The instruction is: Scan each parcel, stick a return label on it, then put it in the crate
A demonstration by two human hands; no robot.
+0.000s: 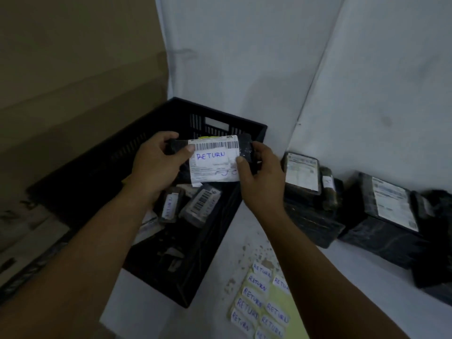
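"RETURN" — on held parcel [215,159], apparently every sheet sticker [259,302].

Brown cardboard panel [73,81] beside pale wall [244,57]

**A:** How do the two arms lie?

**B:** Both bare forearms rise from the lower edge of the view and converge toward the centre. The left forearm enters from the lower left, the right from the lower right.

**A:** And the left hand [156,165]?

**B:** Back of the hand toward the camera, fingers curled round the left end of the parcel [215,160], thumb [186,152] laid flat across its upper face.

**A:** The right hand [259,172]?

**B:** It mirrors the left: fingers wrapped behind the parcel's right end, thumb tip pressing on the front face near the lower right corner. Each grip is closed, and both wrists are nearly straight.
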